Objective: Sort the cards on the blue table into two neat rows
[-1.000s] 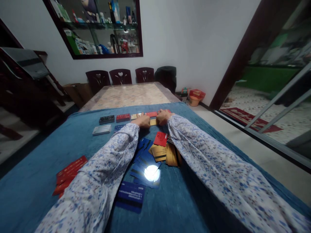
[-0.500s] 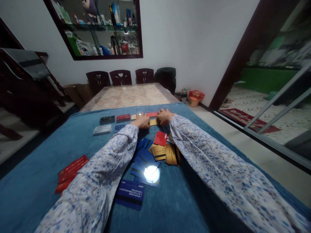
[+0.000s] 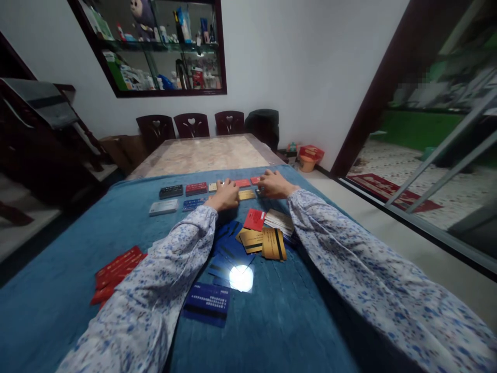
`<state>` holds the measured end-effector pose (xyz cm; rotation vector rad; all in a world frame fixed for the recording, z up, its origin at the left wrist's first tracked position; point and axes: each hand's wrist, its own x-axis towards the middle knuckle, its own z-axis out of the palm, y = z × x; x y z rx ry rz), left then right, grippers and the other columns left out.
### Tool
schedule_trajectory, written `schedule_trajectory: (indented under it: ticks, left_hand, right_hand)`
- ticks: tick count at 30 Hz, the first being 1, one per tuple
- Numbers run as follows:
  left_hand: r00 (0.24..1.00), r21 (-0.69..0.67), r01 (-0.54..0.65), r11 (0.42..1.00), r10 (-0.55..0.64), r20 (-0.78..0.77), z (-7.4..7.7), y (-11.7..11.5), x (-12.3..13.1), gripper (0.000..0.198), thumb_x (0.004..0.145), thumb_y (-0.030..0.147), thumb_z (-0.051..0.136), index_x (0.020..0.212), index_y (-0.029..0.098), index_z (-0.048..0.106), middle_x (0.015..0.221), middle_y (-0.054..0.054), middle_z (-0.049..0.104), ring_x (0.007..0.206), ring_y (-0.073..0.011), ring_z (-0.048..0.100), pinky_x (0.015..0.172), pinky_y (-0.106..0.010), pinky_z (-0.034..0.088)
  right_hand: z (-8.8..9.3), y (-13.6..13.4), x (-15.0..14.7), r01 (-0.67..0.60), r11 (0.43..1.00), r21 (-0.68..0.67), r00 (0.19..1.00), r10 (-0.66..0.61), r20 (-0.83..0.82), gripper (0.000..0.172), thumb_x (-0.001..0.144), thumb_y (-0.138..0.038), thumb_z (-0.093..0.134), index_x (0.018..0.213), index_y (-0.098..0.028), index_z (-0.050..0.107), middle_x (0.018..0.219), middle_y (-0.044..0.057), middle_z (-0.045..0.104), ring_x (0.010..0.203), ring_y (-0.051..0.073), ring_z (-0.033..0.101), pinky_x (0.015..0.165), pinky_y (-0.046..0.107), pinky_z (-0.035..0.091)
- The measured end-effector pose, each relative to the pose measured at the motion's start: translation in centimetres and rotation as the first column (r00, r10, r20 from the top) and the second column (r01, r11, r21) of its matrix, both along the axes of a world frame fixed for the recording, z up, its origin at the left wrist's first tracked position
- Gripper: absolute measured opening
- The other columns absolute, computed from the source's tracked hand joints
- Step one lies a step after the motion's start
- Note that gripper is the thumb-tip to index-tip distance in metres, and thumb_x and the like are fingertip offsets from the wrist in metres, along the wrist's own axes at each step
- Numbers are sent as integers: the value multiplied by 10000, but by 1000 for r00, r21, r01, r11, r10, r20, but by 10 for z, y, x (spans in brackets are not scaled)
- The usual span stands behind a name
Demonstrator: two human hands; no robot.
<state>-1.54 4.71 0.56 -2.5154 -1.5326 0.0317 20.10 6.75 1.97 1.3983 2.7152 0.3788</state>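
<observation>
Stacks of cards stand in two rows on the blue cloth (image 3: 128,212): black (image 3: 171,191), dark red (image 3: 196,188), white (image 3: 163,207), blue (image 3: 193,204), gold (image 3: 246,195) and red (image 3: 243,183). My left hand (image 3: 226,195) rests among them, left of the gold stack, fingers bent; what is under its fingertips is hidden. Right of the gold stack my right hand (image 3: 274,184) reaches down over a card stack, its fingers curled, the contact too small to make out. Nearer lie loose gold cards (image 3: 274,244), a red card (image 3: 254,219), white cards (image 3: 278,221) and blue cards (image 3: 207,303).
Loose red cards (image 3: 116,272) lie on the left, partly behind my left sleeve. Beyond the cloth is the bare marble tabletop (image 3: 205,153), with dark chairs (image 3: 191,125) behind it. A bright light reflection falls on the blue cards in the middle.
My right hand has shifted right, away from the gold stack, uncovering a small red stack behind it and more of the loose white cards. My left hand has barely moved.
</observation>
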Motion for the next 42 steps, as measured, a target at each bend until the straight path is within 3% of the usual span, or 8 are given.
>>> schedule_trajectory:
  ticks: [13, 20, 31, 37, 42]
  left_hand:
    - [993, 22, 81, 996, -83, 86, 5, -32, 15, 349, 882, 215, 553, 1194, 192, 706, 1357, -173, 588, 1338, -377, 401, 1071, -608, 335]
    - [975, -4, 165, 986, -163, 153, 10, -50, 32, 356, 898, 193, 550, 1213, 264, 701, 1378, -107, 601, 1365, -356, 371, 1095, -594, 285]
    - [941, -37, 295, 955, -283, 183, -6, -59, 60, 284, 932, 232, 561, 1141, 214, 752, 1352, -123, 659, 1371, -370, 381, 1080, -587, 308]
    - [932, -141, 351, 926, -329, 154, -11, -63, 66, 355, 874, 124, 541, 1165, 221, 720, 1409, -113, 637, 1440, -383, 332, 1109, -632, 322]
    - [926, -207, 371, 905, -346, 149, -18, -59, 68, 283, 871, 112, 527, 1057, 228, 706, 1409, -91, 642, 1450, -364, 325, 1138, -679, 275]
  right_hand:
    - [-4, -41, 27, 3, 994, 108, 996, 7, -86, 307, 998, -253, 470, 1079, -179, 756, 1165, 174, 700, 1128, 318, 459, 877, 442, 313]
    - [-16, -64, 47, 27, 993, 114, 995, -16, -100, 279, 989, -239, 473, 1049, -199, 742, 1115, 150, 714, 1128, 310, 460, 871, 427, 293]
    - [-41, -93, 78, 18, 995, 97, 988, -3, -154, 248, 947, -298, 558, 1083, -223, 751, 1153, 138, 717, 1155, 318, 463, 893, 439, 298]
    - [-49, -102, 81, -5, 998, 63, 984, 16, -179, 315, 972, -407, 562, 1161, -238, 748, 1218, 135, 719, 1180, 332, 479, 900, 451, 309]
    - [-52, -104, 81, -44, 999, 10, 986, 45, -163, 321, 949, -463, 599, 1138, -256, 757, 1228, 129, 722, 1186, 339, 480, 889, 438, 316]
